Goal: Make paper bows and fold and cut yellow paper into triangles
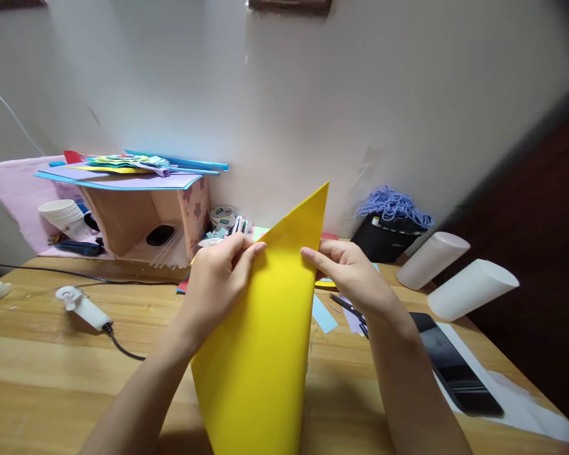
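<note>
A large sheet of yellow paper (pixel 265 341) stands up in front of me, bent over along its right side, with one pointed corner at the top. My left hand (pixel 225 268) pinches its upper left edge, thumb on the near face and fingers behind. At the upper right edge, my right hand (pixel 344 268) grips the sheet the same way, its thumb pressed on the near face. The fingertips behind the paper are hidden. Beyond my right hand, dark scissors (pixel 348 308) and a light blue paper strip (pixel 323 314) lie on the wooden table (pixel 42 379).
At the back left, a pink fabric box (pixel 196 212) carries stacked coloured paper. Paper cups (pixel 62 213) sit beside it. A white corded device (pixel 84 308) lies at left. On the right are a black phone (pixel 458 366), two white rolls (pixel 474 291) and a black pouch (pixel 384 239) with blue yarn.
</note>
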Tool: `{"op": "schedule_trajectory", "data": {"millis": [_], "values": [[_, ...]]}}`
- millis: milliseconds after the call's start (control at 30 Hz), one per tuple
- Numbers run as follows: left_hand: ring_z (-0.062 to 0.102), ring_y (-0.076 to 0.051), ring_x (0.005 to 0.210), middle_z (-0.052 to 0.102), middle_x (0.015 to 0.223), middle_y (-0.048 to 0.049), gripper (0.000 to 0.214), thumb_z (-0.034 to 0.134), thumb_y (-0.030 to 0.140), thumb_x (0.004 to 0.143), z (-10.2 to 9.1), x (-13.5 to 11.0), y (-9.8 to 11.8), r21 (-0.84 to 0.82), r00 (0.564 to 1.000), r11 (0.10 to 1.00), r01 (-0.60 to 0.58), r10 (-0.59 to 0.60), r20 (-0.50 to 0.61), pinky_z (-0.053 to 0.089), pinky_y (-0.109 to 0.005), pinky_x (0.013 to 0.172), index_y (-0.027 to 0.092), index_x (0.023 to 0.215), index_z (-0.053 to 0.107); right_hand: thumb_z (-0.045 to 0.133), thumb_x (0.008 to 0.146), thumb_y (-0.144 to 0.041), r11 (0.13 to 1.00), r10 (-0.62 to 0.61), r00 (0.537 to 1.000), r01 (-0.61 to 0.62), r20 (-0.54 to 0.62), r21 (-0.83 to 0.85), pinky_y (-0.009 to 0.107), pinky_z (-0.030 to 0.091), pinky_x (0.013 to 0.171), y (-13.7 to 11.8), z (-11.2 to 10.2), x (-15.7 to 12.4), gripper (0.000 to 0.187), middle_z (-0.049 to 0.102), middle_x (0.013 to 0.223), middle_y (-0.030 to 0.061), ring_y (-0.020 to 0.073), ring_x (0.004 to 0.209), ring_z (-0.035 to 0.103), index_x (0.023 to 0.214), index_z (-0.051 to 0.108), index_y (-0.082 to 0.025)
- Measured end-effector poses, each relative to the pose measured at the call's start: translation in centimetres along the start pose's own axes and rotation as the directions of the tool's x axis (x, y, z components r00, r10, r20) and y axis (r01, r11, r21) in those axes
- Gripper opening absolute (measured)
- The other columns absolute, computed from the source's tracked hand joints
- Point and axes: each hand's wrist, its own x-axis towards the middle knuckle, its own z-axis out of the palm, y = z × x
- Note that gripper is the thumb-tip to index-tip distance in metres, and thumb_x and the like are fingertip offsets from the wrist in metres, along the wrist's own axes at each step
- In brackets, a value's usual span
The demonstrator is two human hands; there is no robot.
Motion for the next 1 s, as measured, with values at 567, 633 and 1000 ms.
{"op": "schedule_trajectory", "data": {"millis": [567,633,1000], "values": [[0.038,-0.009,0.049,0.044,0.055,0.0036,0.033,0.049,0.04,0.081,-0.8,0.8,-0.9,-0.229,0.94,0.945,0.232,-0.157,0.304,0.027,-0.019,0.043,0.016,0.059,0.045,0.065,0.073,-0.047,1.0,0.006,0.998,-0.007,-0.055,-0.011,0.027,0.051,0.061,1.1,-1.4,1.4,0.035,0.068,0.078,0.0071,0.0174,0.068,0.063,0.077,0.065,-0.012],[0.037,-0.008,0.05,0.042,0.056,0.0039,0.031,0.048,0.039,0.082,-0.6,0.8,-1.0,-0.227,0.947,0.949,0.219,-0.151,0.282,0.025,-0.019,0.043,0.017,0.06,0.044,0.065,0.072,-0.047,1.0,0.004,0.999,-0.004,-0.045,-0.011,0.026,0.05,0.061,1.1,-1.4,1.4,0.036,0.068,0.078,0.0069,0.0167,0.068,0.063,0.08,0.066,-0.012],[0.038,-0.01,0.055,0.042,0.059,0.0029,0.031,0.046,0.04,0.082,-0.5,1.3,-2.5,-0.144,0.977,0.976,0.165,-0.142,0.157,0.026,-0.02,0.047,0.018,0.061,0.042,0.065,0.072,-0.047,0.993,0.113,0.977,-0.104,0.182,-0.056,0.025,0.047,0.055,1.6,-1.1,1.7,0.033,0.063,0.069,0.0031,0.0144,0.062,0.059,0.074,0.063,-0.014]]}}
